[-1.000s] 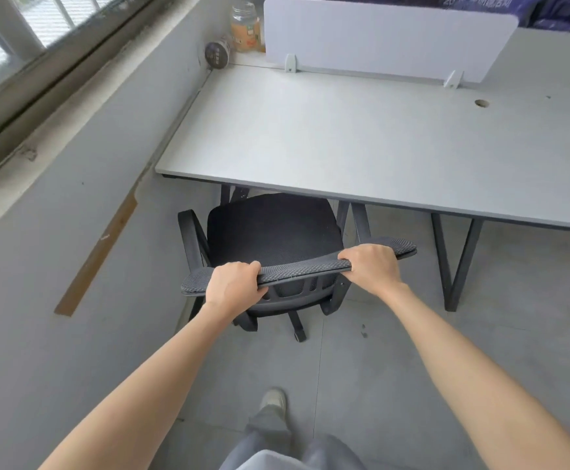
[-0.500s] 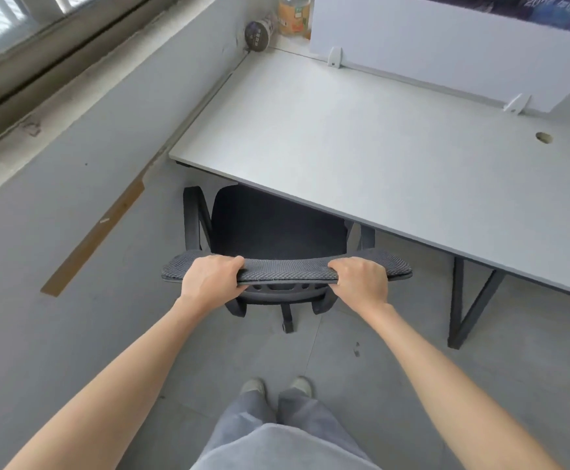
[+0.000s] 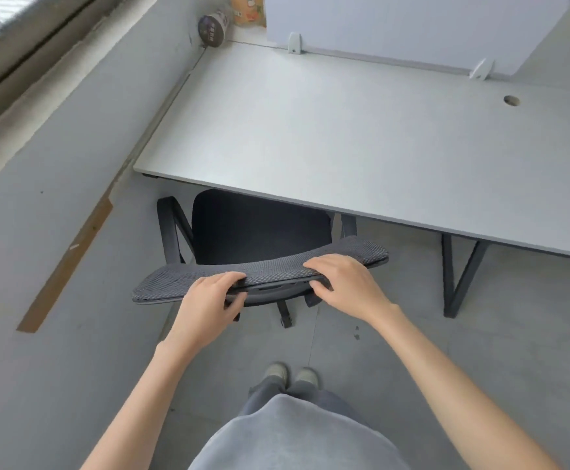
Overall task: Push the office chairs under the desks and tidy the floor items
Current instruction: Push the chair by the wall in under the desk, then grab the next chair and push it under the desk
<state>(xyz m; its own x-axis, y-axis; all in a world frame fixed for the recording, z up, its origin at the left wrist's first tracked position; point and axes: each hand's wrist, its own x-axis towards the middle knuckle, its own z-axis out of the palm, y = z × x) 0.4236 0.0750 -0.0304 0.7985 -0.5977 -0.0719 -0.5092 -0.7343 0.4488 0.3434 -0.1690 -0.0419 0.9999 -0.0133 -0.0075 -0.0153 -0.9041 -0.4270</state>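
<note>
A grey tiled floor point(image 3: 412, 351) runs along a pale grey wall point(image 3: 56, 164) under a window ledge, and a long pale grey laminate counter point(image 3: 344, 140) on black metal legs stands against that wall, with a white divider screen point(image 3: 412, 25) clipped to its far edge. At the counter's far corner by the wall stand a dark round tin point(image 3: 213, 30) and an orange-labelled jar point(image 3: 246, 10).

The black mesh-backed office chair point(image 3: 259, 232) sits at the counter's near left end, its seat partly under the top edge and its backrest rim still out toward the person. The left hand point(image 3: 208, 303) and the right hand point(image 3: 344, 286) both lie on the backrest's top rim; the fingers of each reach over the mesh while the thumbs tuck under its edge, so each holds the rim, though loosely by the look of it.

The chair probably rolls easily on its castors and is light enough to steer with two hands. The mesh will give slightly, but the rim frame underneath looks stiff, so the top rim, hands apart, is the sensible hold for an even, straight push. The armrests point(image 3: 169, 228) may catch the counter's edge if they stand too high; that cannot be judged from here.
</note>
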